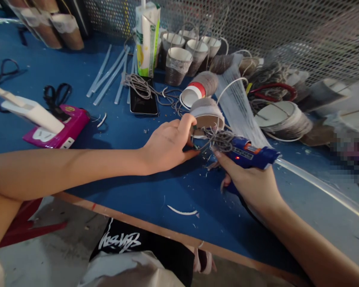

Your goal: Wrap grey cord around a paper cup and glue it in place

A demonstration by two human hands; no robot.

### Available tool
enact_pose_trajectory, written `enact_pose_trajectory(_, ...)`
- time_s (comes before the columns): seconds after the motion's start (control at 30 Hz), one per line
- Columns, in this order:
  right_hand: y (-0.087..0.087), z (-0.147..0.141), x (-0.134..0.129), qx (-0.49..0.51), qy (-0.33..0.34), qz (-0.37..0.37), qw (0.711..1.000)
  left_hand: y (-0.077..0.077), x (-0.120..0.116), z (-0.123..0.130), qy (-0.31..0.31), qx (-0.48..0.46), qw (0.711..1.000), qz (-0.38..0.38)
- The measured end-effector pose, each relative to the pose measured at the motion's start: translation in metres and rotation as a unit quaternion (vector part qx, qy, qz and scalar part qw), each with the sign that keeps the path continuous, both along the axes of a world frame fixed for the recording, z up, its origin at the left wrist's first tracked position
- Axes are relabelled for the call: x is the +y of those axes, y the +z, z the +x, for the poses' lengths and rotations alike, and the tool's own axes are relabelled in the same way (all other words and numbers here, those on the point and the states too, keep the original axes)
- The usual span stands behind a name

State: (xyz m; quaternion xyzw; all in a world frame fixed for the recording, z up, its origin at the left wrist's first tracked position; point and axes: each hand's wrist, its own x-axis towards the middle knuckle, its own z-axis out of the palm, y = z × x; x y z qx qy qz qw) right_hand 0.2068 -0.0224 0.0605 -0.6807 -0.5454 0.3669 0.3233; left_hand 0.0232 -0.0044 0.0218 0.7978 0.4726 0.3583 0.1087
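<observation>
My right hand (251, 183) is wrapped round a blue glue gun (245, 153) with a small red light and a long clear glue stick out of its back end. Grey cord (221, 139) lies bunched at the gun's front, hiding the nozzle. Left of it, my left hand (173, 139) reaches in, its thumb and fingers closed at the near side of a cup (208, 113) with a pale rim. What the fingertips pinch is too small to make out. A cord-wrapped cup with a red and white end (199, 89) lies behind.
Several cups (179, 59) and a drink carton (147, 40) stand by the mesh screen. Clear glue sticks (110, 75), a phone (143, 99) and a magenta power strip (60, 129) lie on the blue table (122, 191). At right is a wide cord-wrapped cup (283, 119).
</observation>
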Motion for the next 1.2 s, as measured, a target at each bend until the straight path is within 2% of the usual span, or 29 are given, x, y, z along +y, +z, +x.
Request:
enact_pose_trajectory(0.3, 0.0015, -0.0039, 0.0046, -0.015, 0.001, -0.031, 0.999, -0.0004, -0.0002, -0.0001, 0.004, 0.003, 1.000, 0.002)
enact_pose_trajectory(0.47, 0.0032, -0.0035, 0.0053, -0.038, 0.002, -0.013, 0.999, -0.0009, 0.0001, -0.0002, 0.001, 0.004, 1.000, 0.005)
enact_pose_trajectory(0.73, 0.0030, -0.0015, 0.0038, -0.004, 0.005, -0.011, 1.000, -0.0009, 0.0000, 0.0002, 0.004, 0.005, 1.000, -0.001)
enact_pose_trajectory(0.93, -0.0032, 0.0029, -0.0002, 0.032, 0.025, 0.004, 0.999, -0.0012, 0.0000, 0.0003, 0.006, 0.005, 1.000, 0.002)
enact_pose_trajectory(1.2, -0.0007, 0.0024, 0.0025, 0.021, 0.018, -0.015, 1.000, -0.0019, 0.0001, 0.0000, 0.002, -0.005, 1.000, 0.001)
